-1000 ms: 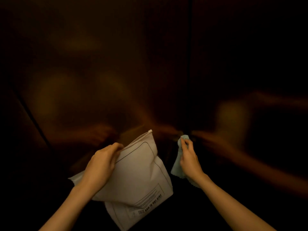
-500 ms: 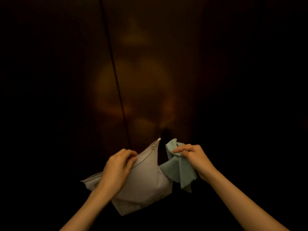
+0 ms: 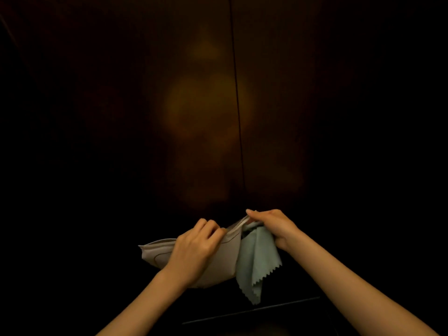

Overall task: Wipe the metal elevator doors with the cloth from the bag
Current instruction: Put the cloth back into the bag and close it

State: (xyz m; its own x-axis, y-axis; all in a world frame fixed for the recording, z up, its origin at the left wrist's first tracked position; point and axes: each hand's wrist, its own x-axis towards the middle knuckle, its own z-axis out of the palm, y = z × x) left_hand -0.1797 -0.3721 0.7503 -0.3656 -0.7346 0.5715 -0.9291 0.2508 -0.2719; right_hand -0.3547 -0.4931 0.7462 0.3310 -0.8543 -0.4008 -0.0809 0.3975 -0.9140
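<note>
One pale bag [image 3: 225,258] hangs between two hands, its contents hidden. The left hand [image 3: 194,248] grips its top edge; the right hand [image 3: 274,226] pinches the bag's corner together with one light-blue cloth [image 3: 257,265], which dangles outside before two dark elevator doors [image 3: 169,105].

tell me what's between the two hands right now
In the head view, the top edge of the white bag spans from the left hand to the right hand, with the blue-green cloth hanging just under the right hand.
</note>
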